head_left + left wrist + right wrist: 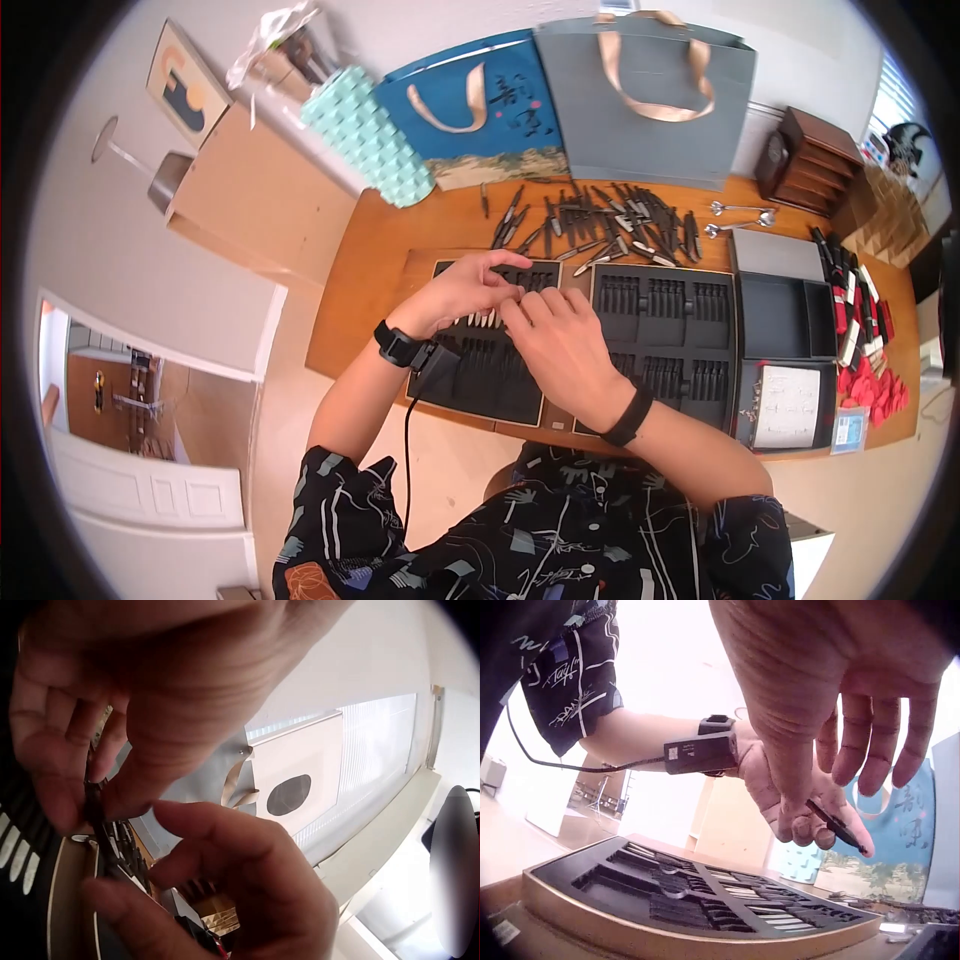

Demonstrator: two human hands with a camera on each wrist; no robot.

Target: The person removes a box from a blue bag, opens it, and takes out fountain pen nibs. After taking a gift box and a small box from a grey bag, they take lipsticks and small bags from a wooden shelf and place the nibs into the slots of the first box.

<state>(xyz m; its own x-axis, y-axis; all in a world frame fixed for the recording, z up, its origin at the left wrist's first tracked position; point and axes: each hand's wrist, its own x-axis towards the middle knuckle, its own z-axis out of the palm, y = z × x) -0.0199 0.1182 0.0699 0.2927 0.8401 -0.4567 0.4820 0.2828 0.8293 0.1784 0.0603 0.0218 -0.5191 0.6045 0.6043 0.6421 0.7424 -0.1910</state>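
A slim dark piece (838,826) with a pointed end slants between the two hands. My left hand (458,292) pinches it between thumb and fingers. Beside it, the right hand (565,345) has its thumb tip at the piece's other end, the other fingers hanging loosely apart. I cannot tell whether the right fingers grip it. Both hands are above a black slotted case (705,943) with a gold-coloured rim, on the left of the table. Rows of dark pieces, some with pale tips, lie in its slots, partly hidden by the hands in the head view.
A second slotted case (640,337) lies to the right. Behind it are a heap of dark slim pieces (630,215) and paper bags (650,150). Further right stand an open black box (790,315), a printed sheet (788,405), red scraps (872,392) and a wooden drawer box (815,160).
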